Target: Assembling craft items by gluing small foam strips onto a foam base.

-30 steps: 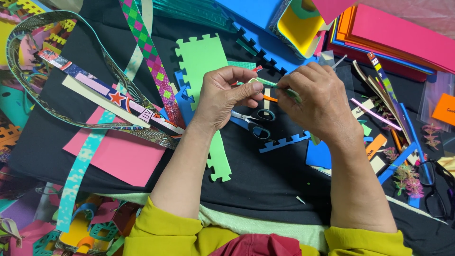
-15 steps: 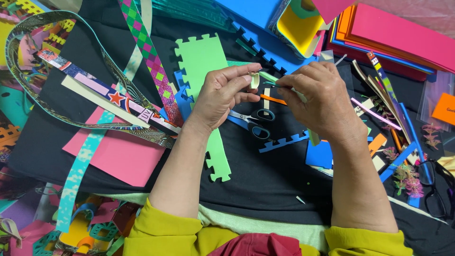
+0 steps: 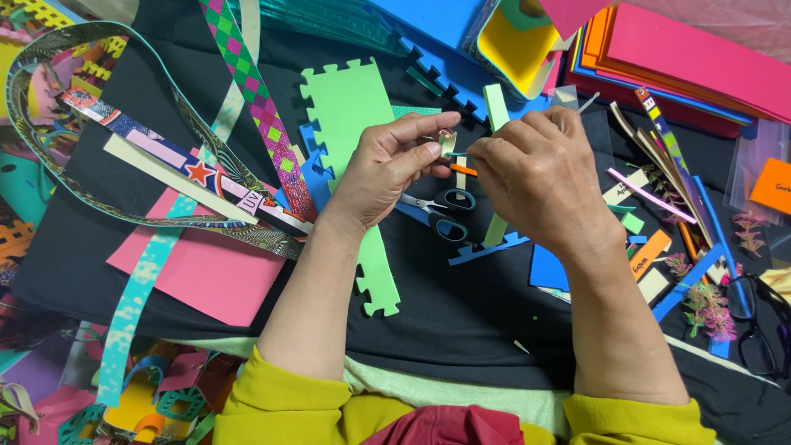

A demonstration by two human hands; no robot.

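A black cloth-covered table [image 3: 461,330] carries a light green foam sheet with puzzle-cut edges [image 3: 350,115] at twelve o'clock from the left hand [image 3: 387,169]. The right hand [image 3: 540,177] is curled shut at three o'clock from the left, its fingertips meeting the left's. The left thumb and forefinger pinch a small cream paper loop [image 3: 447,142], with dark-handled scissors [image 3: 441,211] lying at six o'clock below it.

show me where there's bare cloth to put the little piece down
Bare black cloth lies between the forearms, below the scissors and right of the green foam strip. Another patch sits under the pink sheet. The right side by the paper scraps and glasses is crowded.
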